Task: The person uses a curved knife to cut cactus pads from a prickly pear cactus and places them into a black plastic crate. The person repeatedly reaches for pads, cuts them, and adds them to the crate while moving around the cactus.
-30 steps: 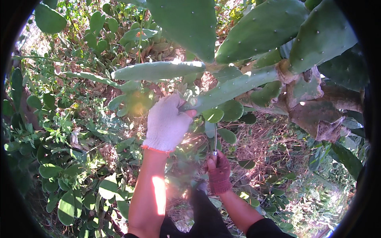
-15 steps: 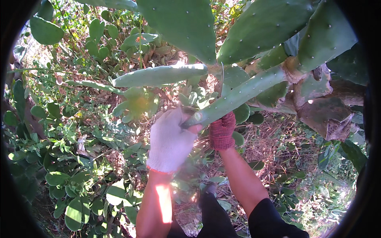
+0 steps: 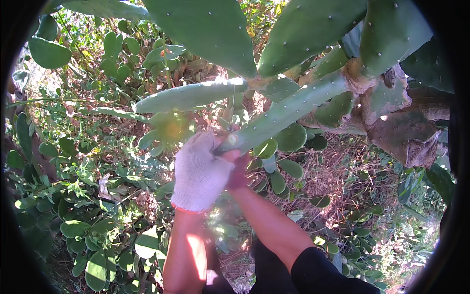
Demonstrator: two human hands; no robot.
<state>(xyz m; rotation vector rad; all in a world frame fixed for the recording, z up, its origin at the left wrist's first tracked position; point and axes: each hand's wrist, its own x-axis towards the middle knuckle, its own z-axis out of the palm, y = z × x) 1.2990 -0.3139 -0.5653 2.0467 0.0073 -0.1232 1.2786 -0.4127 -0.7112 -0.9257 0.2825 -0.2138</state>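
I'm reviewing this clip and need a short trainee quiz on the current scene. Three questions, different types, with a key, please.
1. Multiple choice: where is the left hand on the long, slanting cactus pad?
A) At its upper-right end
B) At its lower-left end
C) Midway along it

2. True or false: the right hand wears a red glove.

3. Fill in the blank: the sleeve on the right arm is ____.

Key: 1. B; 2. True; 3. black

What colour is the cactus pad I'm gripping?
The pad is green with pale dots; see the head view.
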